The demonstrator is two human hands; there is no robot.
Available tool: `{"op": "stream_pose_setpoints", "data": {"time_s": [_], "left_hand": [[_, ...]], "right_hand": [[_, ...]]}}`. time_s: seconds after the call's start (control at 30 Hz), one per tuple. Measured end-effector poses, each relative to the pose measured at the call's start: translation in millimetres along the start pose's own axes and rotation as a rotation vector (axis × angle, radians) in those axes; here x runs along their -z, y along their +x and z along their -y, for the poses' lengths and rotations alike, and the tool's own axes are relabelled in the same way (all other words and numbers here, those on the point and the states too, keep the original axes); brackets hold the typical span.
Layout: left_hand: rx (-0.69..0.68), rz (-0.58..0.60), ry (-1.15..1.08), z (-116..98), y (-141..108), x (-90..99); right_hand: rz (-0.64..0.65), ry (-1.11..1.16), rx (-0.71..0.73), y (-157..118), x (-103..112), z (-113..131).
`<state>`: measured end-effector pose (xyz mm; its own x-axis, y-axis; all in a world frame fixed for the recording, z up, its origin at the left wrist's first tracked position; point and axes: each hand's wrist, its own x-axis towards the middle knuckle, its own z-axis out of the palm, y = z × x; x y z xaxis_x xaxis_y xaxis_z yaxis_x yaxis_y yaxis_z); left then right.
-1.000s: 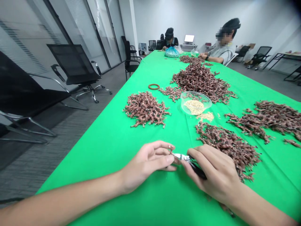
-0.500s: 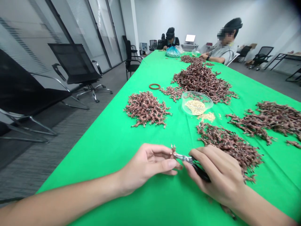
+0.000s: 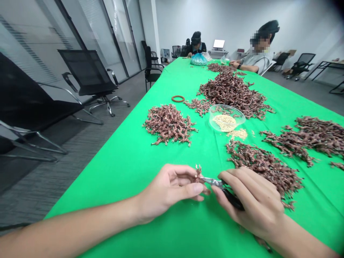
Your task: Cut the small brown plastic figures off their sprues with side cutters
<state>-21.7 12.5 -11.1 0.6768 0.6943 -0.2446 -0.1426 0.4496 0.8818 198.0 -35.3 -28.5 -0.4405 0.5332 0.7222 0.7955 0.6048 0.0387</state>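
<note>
My left hand (image 3: 172, 191) is closed in a pinch on a small brown branched piece (image 3: 198, 172) with pale tips. In my right hand (image 3: 251, 195) are pliers (image 3: 232, 199) with black handles and slim metal jaws. The tips of the jaws are at the piece, beside my left fingertips; whether they grip it is too small to tell. Just beyond my right hand lies a pile of similar brown pieces (image 3: 264, 170), partly covered by that hand. Another pile of brown pieces (image 3: 169, 124) sits farther out, ahead of my left hand.
A clear plastic bowl (image 3: 242, 121) holds small tan bits, with more tan bits (image 3: 239, 134) spilled beside it. Behind it rises a large brown heap (image 3: 231, 91). A brown ring (image 3: 178, 98) lies on the green cloth (image 3: 120, 161). Two people sit farther along the table.
The whole view has shifted slightly. Both hands, the piece and the pliers keep nearly the same pose, with my right hand a touch farther right.
</note>
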Motion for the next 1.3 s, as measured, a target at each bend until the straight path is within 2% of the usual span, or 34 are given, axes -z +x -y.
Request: {"op": "stream_pose_setpoints", "data": {"time_s": [0.23, 0.37, 0.5, 0.63, 0.7, 0.77, 0.87, 0.97, 1.03, 1.2, 1.3], "left_hand": [[0.003, 0.013, 0.025, 1.1, 0.5, 0.3], [-0.022, 0.049, 0.102, 2.6, 0.4, 1.2], [-0.155, 0.030, 0.336, 0.8, -1.2, 2.6], [-0.292, 0.023, 0.632, -4.7, -3.0, 2.4], [-0.313, 0.026, 0.685, -5.5, -3.2, 1.5], [-0.294, 0.008, 0.640, -4.2, -2.8, 0.6], [-0.217, -0.010, 0.475, -0.5, -1.8, 0.2], [-0.131, 0.007, 0.340, 1.1, -1.2, 1.3], [-0.097, 0.023, 0.285, 1.1, -1.0, 2.8], [-0.062, 0.075, 0.193, 1.6, -0.5, 6.1], [-0.058, 0.098, 0.134, 1.7, -0.3, 5.7]], "right_hand": [[0.005, -0.011, 0.007, -1.0, -0.2, -0.1], [0.034, 0.044, -0.056, 0.9, 0.2, 4.4], [0.149, 0.302, -0.308, 9.2, 4.8, 13.4], [0.389, 0.590, -0.650, 16.6, 12.1, 18.0], [0.451, 0.695, -0.745, 17.8, 14.6, 17.5], [0.468, 0.735, -0.770, 17.9, 15.3, 15.9], [0.362, 0.609, -0.653, 16.4, 12.5, 12.4], [0.126, 0.340, -0.349, 12.3, 7.1, 7.5], [0.035, 0.185, -0.176, 8.9, 3.8, 4.1], [-0.007, -0.006, 0.034, 2.7, 1.7, -2.7], [-0.024, -0.060, 0.107, 1.3, 3.2, -4.7]]}}
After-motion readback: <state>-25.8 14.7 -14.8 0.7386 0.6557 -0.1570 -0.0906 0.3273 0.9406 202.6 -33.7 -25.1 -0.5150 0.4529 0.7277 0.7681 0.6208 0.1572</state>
